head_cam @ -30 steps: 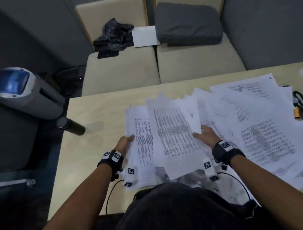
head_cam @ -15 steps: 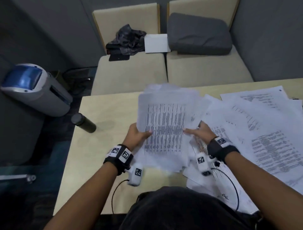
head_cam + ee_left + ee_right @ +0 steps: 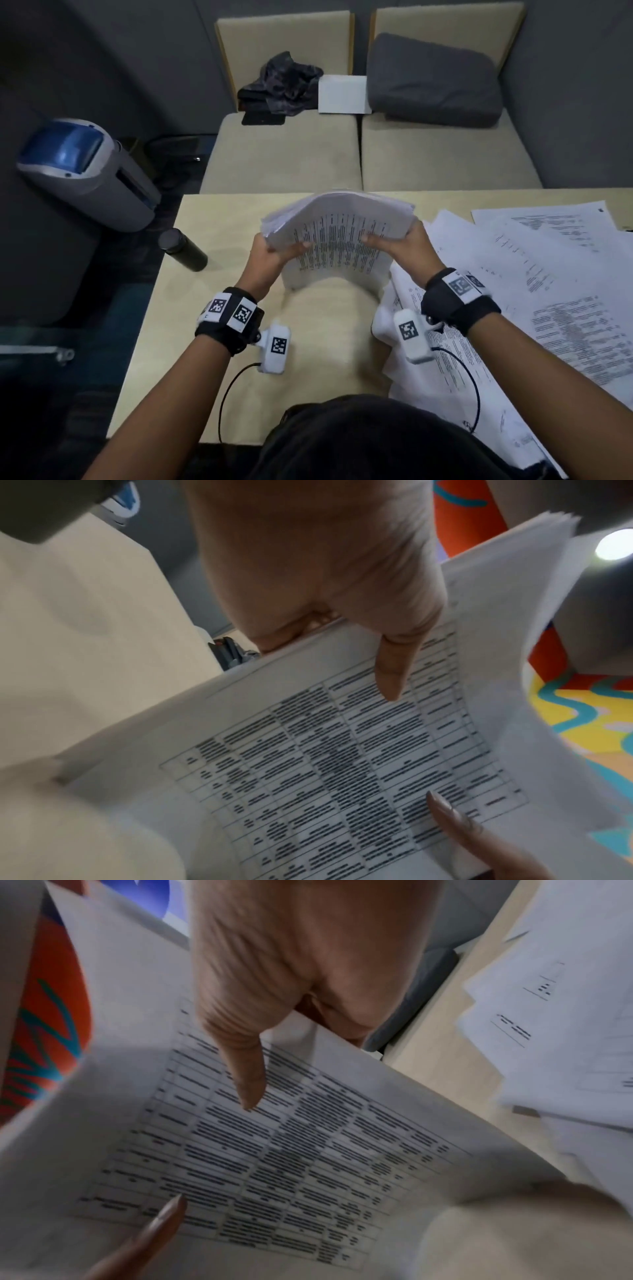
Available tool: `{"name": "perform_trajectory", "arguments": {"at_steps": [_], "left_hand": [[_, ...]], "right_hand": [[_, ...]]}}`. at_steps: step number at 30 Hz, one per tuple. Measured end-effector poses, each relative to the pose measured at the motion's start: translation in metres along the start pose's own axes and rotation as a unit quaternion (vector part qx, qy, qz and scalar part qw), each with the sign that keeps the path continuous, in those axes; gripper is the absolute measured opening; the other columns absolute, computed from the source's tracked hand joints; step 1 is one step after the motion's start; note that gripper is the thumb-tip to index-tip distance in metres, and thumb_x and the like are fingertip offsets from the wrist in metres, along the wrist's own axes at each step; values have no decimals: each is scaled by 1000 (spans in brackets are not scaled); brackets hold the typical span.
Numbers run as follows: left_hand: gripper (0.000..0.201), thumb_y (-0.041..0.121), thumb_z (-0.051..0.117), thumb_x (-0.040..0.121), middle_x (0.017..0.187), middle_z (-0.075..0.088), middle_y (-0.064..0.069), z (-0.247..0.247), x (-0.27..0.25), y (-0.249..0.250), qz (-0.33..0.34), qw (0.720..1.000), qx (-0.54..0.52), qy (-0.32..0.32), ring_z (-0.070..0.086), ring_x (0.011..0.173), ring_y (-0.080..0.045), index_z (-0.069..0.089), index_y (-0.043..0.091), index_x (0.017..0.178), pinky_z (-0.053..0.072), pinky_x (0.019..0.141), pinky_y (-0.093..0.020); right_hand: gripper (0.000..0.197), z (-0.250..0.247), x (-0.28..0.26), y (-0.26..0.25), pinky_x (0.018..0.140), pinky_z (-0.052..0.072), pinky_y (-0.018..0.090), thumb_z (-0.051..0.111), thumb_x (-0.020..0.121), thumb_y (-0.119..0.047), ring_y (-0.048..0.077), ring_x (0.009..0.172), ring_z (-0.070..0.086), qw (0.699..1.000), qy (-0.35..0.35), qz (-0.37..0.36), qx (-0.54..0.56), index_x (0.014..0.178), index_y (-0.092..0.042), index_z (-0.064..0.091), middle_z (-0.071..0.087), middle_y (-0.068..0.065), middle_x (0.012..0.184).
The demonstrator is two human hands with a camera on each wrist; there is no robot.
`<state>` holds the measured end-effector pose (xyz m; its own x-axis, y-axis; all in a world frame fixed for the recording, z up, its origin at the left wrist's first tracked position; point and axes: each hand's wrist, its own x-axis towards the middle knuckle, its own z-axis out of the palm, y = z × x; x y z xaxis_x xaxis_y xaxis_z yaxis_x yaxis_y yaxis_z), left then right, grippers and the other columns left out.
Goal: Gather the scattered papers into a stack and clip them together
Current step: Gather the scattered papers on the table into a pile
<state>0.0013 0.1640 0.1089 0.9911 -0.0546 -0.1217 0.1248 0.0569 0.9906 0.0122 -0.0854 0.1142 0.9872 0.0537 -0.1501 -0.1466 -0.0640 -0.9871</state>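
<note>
A thick bundle of printed papers (image 3: 337,233) stands on its lower edge on the table, bowed toward me. My left hand (image 3: 277,251) grips its left side and my right hand (image 3: 397,245) grips its right side. Both thumbs lie across the front page, the fingers behind it. The left wrist view shows my left thumb (image 3: 390,669) on the printed table of the top sheet (image 3: 325,764). In the right wrist view my right thumb (image 3: 250,1080) presses the same page (image 3: 291,1150). Several loose sheets (image 3: 534,274) lie spread over the table's right half.
The light wooden table (image 3: 239,342) has a dark bottle (image 3: 183,248) lying near its left edge. A grey and blue machine (image 3: 85,171) stands on the floor to the left. Behind the table are beige seats with a grey cushion (image 3: 431,80), dark cloth (image 3: 284,84) and a white sheet (image 3: 342,94).
Both hands pulled the overlapping sheets on the left together, lifted them off the table and stood them up as one bundle held from both sides.
</note>
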Motion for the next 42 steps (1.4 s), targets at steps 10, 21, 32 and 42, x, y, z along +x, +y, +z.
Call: {"name": "perform_trajectory", "arguments": {"at_steps": [10, 21, 32, 42], "left_hand": [[36, -1, 70, 83, 105, 71, -3, 1, -1, -2, 30, 999, 11, 43, 67, 100, -20, 65, 24, 109, 57, 85, -38], [23, -2, 58, 85, 58, 55, -9, -3, 20, -31, 32, 939, 333, 79, 48, 55, -18, 56, -1, 62, 40, 49, -26], [20, 11, 60, 88, 57, 57, -4, -18, 4, -104, -217, 859, 463, -16, 52, 46, -17, 56, 6, 70, 40, 40, -20], [20, 19, 64, 90, 77, 61, -11, -5, 4, -131, -258, 839, 476, -50, 59, 65, -26, 53, 2, 86, 47, 57, -29]], "right_hand": [[27, 19, 5, 9, 89, 57, 44, 81, 75, -8, 26, 98, 70, 1000, 11, 3, 0, 93, -24, 68, 73, 13, 103], [27, -90, 1, 87, 83, 53, 22, 73, 82, -4, 19, 95, 68, 977, 52, 136, -159, 109, -5, 71, 73, 13, 106], [80, -229, -90, 185, 86, 50, 41, 86, 64, -45, 34, 104, 59, 851, 170, 332, -371, 124, -4, 53, 58, 21, 118], [73, -167, -74, 168, 94, 44, 36, 84, 73, -29, 33, 117, 53, 879, 80, 298, -362, 131, -11, 44, 53, 21, 133]]}}
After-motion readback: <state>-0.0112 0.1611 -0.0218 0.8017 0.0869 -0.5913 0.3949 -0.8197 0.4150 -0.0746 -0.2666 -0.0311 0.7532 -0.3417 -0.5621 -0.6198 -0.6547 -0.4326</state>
